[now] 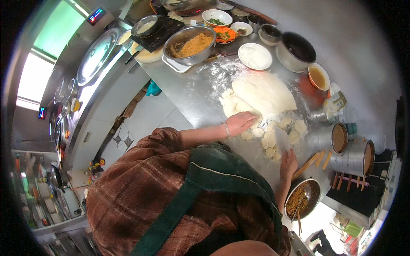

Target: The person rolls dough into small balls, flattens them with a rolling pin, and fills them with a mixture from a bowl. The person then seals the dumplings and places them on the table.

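My left hand (243, 123) rests on the near end of a thick roll of dough (235, 105), its fingers lying over the dough. A broad flat blade (282, 139), blurred and probably a cleaver or dough cutter, is in my right hand (289, 162). Its handle is hidden in the fingers. Cut dough pieces (269, 140) lie around the blade on the floured steel worktable (182, 86), some of them touching or overlapping. Beyond the roll spreads a large smooth slab of dough (266, 91).
A bowl of white flour (255, 56) stands behind the slab. At the back left is a steel basin of shredded orange food (192, 46). Near my right forearm sit a bowl of chopped filling (301, 200), wooden sticks (306, 166) and metal cylinders (352, 158).
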The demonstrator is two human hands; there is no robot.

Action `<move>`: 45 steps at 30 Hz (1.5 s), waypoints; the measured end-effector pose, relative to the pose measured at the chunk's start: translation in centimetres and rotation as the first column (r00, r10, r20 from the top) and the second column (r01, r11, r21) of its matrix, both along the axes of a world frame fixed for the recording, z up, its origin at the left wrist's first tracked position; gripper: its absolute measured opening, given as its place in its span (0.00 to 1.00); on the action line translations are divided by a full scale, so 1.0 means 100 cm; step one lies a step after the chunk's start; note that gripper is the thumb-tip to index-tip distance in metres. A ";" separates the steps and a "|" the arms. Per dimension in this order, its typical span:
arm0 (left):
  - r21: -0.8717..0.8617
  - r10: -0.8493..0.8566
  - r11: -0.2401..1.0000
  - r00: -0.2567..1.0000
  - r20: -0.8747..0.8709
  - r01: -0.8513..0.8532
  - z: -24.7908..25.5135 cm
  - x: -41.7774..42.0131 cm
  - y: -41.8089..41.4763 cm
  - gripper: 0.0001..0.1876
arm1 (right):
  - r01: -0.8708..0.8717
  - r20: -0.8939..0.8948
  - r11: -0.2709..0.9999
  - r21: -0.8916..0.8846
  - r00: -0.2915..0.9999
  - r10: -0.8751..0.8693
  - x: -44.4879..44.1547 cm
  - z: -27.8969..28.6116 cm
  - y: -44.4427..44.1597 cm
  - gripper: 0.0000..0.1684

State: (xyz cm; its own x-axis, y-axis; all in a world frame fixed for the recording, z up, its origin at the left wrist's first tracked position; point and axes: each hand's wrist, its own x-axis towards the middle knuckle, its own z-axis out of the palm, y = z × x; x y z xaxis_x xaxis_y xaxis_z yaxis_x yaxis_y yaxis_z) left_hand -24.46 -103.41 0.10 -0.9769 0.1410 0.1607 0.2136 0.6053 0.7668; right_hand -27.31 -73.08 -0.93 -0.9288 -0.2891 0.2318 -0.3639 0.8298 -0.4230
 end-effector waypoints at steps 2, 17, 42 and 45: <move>-0.037 -0.067 0.997 0.981 -0.184 0.061 0.021 -0.010 0.014 0.18 | -0.066 0.089 0.997 -0.029 0.994 0.069 0.006 0.020 -0.026 0.14; 0.502 -0.141 0.861 0.987 0.082 0.081 0.053 -0.007 0.039 0.11 | 0.225 0.345 0.452 -0.863 0.917 0.202 0.036 0.055 -0.054 0.07; 0.551 0.001 0.815 0.952 0.306 -0.178 0.050 -0.027 -0.062 0.16 | 0.424 0.447 0.406 -0.810 0.893 -0.041 0.018 0.057 -0.147 0.21; 0.641 0.054 0.727 0.951 0.304 -0.246 0.028 -0.039 -0.088 0.20 | 0.422 0.452 0.466 -0.778 0.890 -0.052 0.011 0.058 -0.165 0.20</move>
